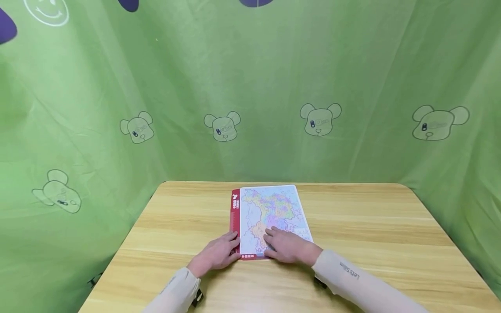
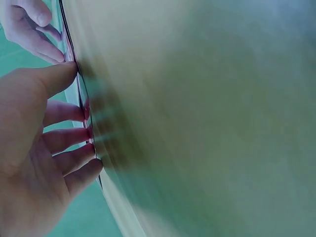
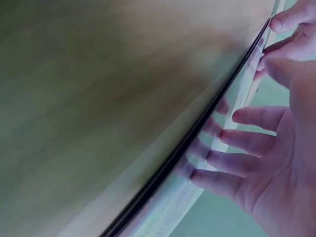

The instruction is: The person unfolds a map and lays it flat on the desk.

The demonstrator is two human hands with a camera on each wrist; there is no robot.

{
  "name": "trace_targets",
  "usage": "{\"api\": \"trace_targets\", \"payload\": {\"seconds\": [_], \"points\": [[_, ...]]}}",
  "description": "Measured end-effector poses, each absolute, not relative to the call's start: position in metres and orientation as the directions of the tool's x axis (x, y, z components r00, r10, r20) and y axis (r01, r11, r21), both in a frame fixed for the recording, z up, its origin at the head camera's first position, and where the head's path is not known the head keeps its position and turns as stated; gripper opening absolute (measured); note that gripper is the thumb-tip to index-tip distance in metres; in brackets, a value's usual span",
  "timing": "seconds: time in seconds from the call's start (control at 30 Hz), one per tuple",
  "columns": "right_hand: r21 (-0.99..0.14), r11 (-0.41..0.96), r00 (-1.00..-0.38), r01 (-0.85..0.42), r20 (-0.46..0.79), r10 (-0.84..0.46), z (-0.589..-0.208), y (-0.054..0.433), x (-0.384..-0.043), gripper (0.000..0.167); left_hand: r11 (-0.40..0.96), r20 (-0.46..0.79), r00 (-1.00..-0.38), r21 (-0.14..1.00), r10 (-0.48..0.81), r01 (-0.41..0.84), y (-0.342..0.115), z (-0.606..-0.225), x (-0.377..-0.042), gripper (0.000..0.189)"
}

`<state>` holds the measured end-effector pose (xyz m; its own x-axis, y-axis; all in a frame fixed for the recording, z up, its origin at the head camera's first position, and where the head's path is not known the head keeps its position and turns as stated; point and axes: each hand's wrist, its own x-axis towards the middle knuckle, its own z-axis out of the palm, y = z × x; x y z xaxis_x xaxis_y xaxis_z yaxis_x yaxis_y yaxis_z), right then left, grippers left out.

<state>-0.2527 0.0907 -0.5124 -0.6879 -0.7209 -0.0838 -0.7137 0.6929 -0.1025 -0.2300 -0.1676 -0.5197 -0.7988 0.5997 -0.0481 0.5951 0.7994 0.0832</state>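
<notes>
Around: green curtain (image 1: 270, 87) | woodgrain table (image 1: 372, 226) | grip: left hand (image 1: 220, 253), right hand (image 1: 288, 246) relaxed, touching printed sheets (image 1: 270, 206)

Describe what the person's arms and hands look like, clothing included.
The left sleeve and right sleeve are pale cream and reach the wrists. Dark lettering runs along the right one; a fainter marking shows on the left. A small black piece shows beneath each cuff, its purpose unclear. The left hand and right hand wear no gloves.
</notes>
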Motion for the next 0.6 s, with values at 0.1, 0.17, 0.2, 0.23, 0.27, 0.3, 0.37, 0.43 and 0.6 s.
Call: {"api": "trace_targets", "payload": {"seconds": [0.1, 0.17, 0.2, 0.23, 0.27, 0.3, 0.37, 0.43, 0.6], "points": [[-0.099, 0.695, -0.691, -0.712, -0.078, -0.719, -0.513, 0.088, -0.252, 0.067, 0.798, -0.046, -0.797, 0.075, 0.602, 0.599, -0.167, -0.519, -0.23, 0.057], [-0.097, 0.699, -0.695, -0.708, -0.079, -0.715, -0.514, 0.086, -0.25, 0.071, 0.799, -0.05, -0.798, 0.072, 0.601, 0.597, -0.167, -0.518, -0.229, 0.057], [-0.097, 0.701, -0.698, -0.706, -0.075, -0.713, -0.514, 0.085, -0.25, 0.072, 0.801, -0.053, -0.8, 0.072, 0.598, 0.595, -0.167, -0.518, -0.229, 0.057], [-0.1, 0.705, -0.702, -0.702, -0.073, -0.709, -0.513, 0.084, -0.249, 0.073, 0.803, -0.058, -0.801, 0.071, 0.596, 0.592, -0.167, -0.518, -0.229, 0.057], [-0.1, 0.71, -0.707, -0.697, -0.069, -0.704, -0.513, 0.083, -0.249, 0.073, 0.805, -0.061, -0.802, 0.071, 0.594, 0.59, -0.167, -0.518, -0.23, 0.057], [-0.098, 0.714, -0.711, -0.694, -0.069, -0.7, -0.512, 0.082, -0.248, 0.073, 0.806, -0.065, -0.803, 0.068, 0.592, 0.589, -0.167, -0.518, -0.23, 0.057], [-0.091, 0.717, -0.714, -0.692, -0.065, -0.697, -0.511, 0.08, -0.248, 0.073, 0.804, -0.068, -0.802, 0.06, 0.594, 0.591, -0.166, -0.518, -0.23, 0.057], [-0.074, 0.715, -0.712, -0.695, -0.07, -0.699, -0.511, 0.079, -0.248, 0.072, 0.799, -0.064, -0.796, 0.053, 0.601, 0.599, -0.166, -0.519, -0.231, 0.056], [-0.036, 0.7, -0.697, -0.714, -0.065, -0.714, -0.512, 0.078, -0.251, 0.071, 0.79, -0.049, -0.788, 0.032, 0.613, 0.612, -0.166, -0.518, -0.234, 0.051]]}}
